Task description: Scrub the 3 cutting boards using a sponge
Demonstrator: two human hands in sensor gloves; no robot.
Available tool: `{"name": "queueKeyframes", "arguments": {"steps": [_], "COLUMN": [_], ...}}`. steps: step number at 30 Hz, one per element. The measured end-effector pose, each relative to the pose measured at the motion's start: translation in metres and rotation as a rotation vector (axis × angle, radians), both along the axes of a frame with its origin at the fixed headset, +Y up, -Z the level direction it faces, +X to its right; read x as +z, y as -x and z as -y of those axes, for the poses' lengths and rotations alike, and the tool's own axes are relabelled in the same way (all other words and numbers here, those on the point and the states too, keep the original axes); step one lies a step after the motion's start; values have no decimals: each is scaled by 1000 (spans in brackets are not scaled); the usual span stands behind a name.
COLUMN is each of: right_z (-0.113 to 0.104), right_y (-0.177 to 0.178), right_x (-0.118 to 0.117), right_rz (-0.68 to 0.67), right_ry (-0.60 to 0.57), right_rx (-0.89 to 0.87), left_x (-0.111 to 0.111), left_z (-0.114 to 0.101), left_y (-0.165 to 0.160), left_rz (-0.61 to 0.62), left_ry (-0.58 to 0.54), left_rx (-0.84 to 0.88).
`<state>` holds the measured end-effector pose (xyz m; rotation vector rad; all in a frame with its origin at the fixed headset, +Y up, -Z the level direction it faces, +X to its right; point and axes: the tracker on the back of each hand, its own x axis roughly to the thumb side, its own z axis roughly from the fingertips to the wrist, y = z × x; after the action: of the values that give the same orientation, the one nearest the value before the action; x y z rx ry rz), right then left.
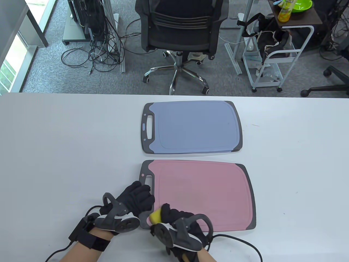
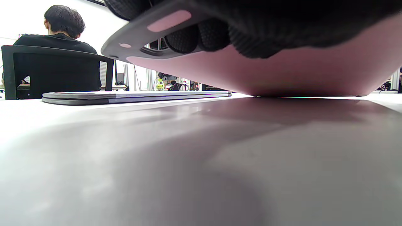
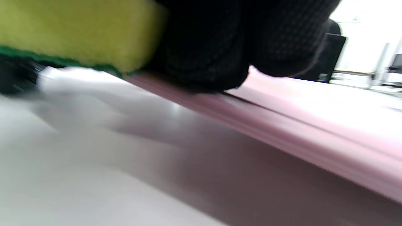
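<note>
Both hands grip: left (image 1: 136,199) lifts pink board (image 1: 201,191); right (image 1: 174,218) clutches spongy yellow sponge (image 1: 155,217).

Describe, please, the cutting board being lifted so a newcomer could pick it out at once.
On the white table lie two boards, one behind the other. It is the nearer one, the pink cutting board, its handle end gripped and raised by the left hand. The blue cutting board behind lies flat and untouched.

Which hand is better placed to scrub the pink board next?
Right. The right hand already holds the sponge at the pink board's near edge; the left hand grips the board's handle end, lifting it.
</note>
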<state>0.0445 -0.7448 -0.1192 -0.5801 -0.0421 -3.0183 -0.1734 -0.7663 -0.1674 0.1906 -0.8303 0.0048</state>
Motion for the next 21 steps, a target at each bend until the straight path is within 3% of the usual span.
{"name": "queueKeyframes", "arguments": {"steps": [1,5,8,11,13,16,17,18,21], "right_z": [2,18,27,32,32,32,30,29,25], "right_y": [-12,-112,-190,-242,-260,-275,-276,-275,-272], "right_x": [0,-1,-1,2,4,4,4,4,3], "right_rz": [20,262,452,601,675,685,685,676,647], "right_ry": [-1,66,94,138,159,139,147,139,93], "right_rx": [5,-22,86,18,-60,-26,-71,-90,-131], "left_x": [0,-2,-2,-3,0,11,16,17,17], "left_z": [0,0,1,0,0,0,-1,-5,-34], "left_y": [0,-1,-2,-1,-4,-11,-12,-12,-3], "left_rz": [-1,-21,-33,13,28,62,63,79,85], "left_ry": [0,15,18,16,-34,-211,-352,-408,-452], "left_rx": [-2,-12,-23,-55,-111,-221,-209,-208,-58]}}
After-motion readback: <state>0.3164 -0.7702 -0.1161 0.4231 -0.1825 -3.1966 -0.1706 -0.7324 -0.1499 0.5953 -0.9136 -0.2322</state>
